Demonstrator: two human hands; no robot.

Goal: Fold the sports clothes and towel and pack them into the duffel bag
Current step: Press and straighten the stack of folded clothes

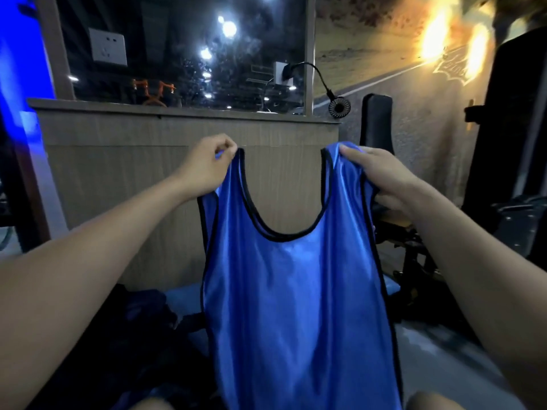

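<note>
Head view: blue vest (pixel 296 306) hangs between 2 hands, left hand (pixel 204 168) and right hand (pixel 381 176) each pinching 1 shoulder strap.

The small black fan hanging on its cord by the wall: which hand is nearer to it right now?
Right. The right hand, gripping the blue vest by one shoulder strap, sits just below the fan; the left hand pinches the other strap farther to the left.

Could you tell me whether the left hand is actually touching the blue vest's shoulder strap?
Touching. The head view shows the left hand pinching the top of the blue vest at its strap, with the cloth hanging from that grip.
</note>
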